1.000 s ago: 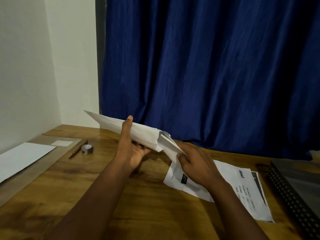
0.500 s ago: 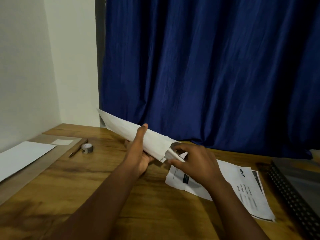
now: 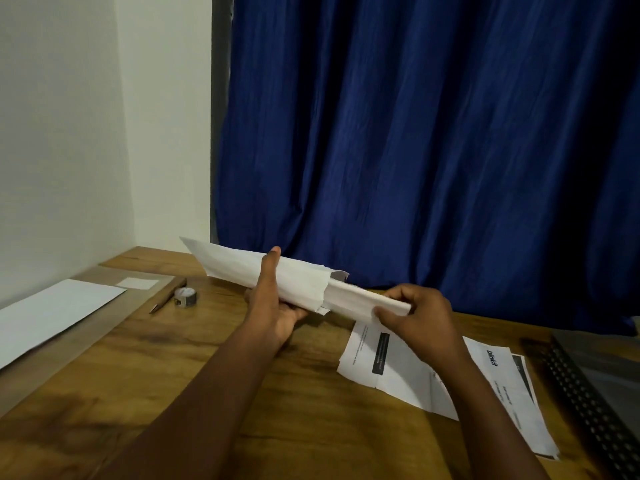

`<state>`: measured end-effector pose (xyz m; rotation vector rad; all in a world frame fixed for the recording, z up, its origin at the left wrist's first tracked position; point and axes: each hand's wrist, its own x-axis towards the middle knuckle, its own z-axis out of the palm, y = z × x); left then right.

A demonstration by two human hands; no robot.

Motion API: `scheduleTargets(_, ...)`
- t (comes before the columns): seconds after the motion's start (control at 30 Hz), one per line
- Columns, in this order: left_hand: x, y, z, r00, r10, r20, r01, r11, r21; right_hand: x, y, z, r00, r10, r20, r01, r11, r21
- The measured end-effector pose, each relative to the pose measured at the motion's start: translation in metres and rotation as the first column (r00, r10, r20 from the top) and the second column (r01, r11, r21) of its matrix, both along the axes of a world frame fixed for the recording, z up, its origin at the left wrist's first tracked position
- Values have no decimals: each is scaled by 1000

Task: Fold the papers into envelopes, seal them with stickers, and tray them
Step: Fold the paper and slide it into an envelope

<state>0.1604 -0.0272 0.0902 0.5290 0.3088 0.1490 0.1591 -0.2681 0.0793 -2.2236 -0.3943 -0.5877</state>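
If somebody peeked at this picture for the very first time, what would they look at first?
Probably the big dark blue curtain filling the back wall behind the wooden table. Next, the two hands in the middle, held above the table: the left hand grips a white paper envelope while the right hand pinches a folded paper sticking out of its open end.

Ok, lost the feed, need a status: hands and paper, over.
Left hand grips envelope. Right hand pinches folded paper, partly inside. Nothing in the way.
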Motion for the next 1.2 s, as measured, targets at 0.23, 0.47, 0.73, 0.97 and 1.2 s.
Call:
scheduleTargets(0.23, -6, -25, -5, 985, -157, 65, 160, 986, -40, -10, 41, -12, 991, 60, 119, -87, 969, 233)
scheduleTargets(0.47, -4, -8, 0, 992, -93, 87, 100, 992, -83, -12, 42, -12, 976, 70, 206, -116, 968, 223)
scheduleTargets(0.73, -9, -27, -3, 982, -146, 120, 153, 987, -49, -8, 44, -17, 971, 51, 235, -103, 971, 218)
scheduleTargets(0.97, -15, -49, -9, 928, -318, 193, 326, 945, -12, 6, 45, -32, 978, -28, 205, -9, 984, 179)
scheduleTargets(1.2, -14, -47, -8, 913, -355, 198, 365, 931, -12, -3, 51, -23, 963, 27, 268, -84, 975, 204)
